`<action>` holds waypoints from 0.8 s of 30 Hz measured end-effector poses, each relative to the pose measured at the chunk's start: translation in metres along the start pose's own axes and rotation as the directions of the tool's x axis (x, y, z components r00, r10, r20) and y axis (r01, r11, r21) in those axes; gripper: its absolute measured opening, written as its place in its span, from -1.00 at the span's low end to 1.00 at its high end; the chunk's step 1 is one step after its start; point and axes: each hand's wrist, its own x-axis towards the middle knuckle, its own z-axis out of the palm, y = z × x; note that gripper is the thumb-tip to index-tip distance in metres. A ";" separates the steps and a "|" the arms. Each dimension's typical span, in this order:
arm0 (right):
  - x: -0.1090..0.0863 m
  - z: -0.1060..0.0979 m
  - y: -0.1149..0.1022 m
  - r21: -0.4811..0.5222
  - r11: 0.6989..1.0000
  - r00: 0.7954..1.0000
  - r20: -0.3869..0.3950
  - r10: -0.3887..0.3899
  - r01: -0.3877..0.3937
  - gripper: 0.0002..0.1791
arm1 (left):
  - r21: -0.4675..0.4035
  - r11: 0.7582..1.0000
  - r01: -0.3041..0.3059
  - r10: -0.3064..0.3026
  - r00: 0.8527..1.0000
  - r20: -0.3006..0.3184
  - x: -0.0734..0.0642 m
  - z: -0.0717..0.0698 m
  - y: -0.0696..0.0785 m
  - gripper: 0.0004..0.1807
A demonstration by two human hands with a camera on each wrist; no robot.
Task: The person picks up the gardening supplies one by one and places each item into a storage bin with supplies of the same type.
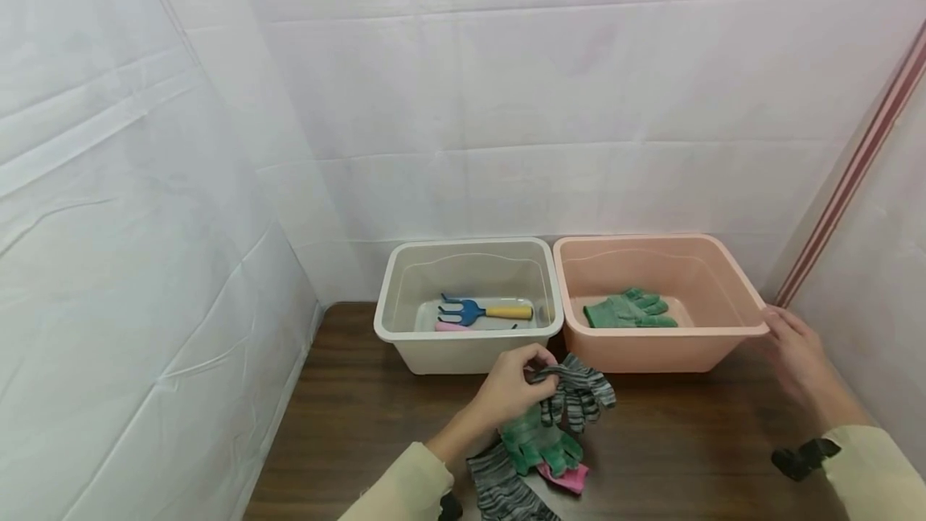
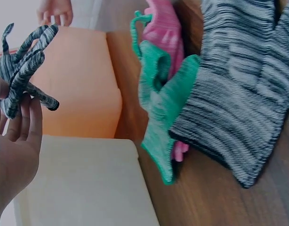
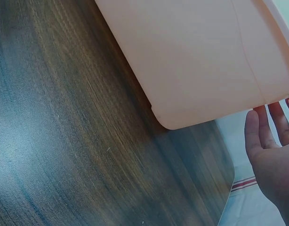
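My left hand [image 1: 512,383] pinches a grey-and-black striped glove [image 1: 579,392] by its edge, in front of the gap between two basins. In the left wrist view this glove [image 2: 28,70] dangles from the fingertips, its fingers spread. Below it on the table lie a green glove [image 1: 538,442], a pink glove [image 1: 567,479] partly covered by it, and another striped glove [image 1: 506,485]. My right hand [image 1: 799,352] holds the front right corner of the peach basin [image 1: 651,352], its fingers up under the rim in the right wrist view. A pair of green gloves [image 1: 628,310] lies in that basin.
A pale grey basin [image 1: 470,354] stands left of the peach one, rims close together. In it lie a blue hand fork with a yellow handle [image 1: 509,312] and a pink item [image 1: 452,327]. White sheeting [image 1: 463,87] encloses the dark wooden table [image 1: 347,424] behind and at both sides.
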 end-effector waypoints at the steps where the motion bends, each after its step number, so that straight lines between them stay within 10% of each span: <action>1: 0.000 0.001 0.000 -0.009 1.000 1.000 -0.002 0.002 -0.002 -0.60 | -0.001 1.000 -0.005 0.005 1.000 -0.003 0.001 -0.001 0.002 -0.87; 24: 0.003 0.004 -0.005 -0.136 0.990 0.997 -0.066 0.035 -0.044 -0.29 | -0.002 0.998 -0.069 0.069 0.996 -0.064 0.038 -0.008 0.039 -0.86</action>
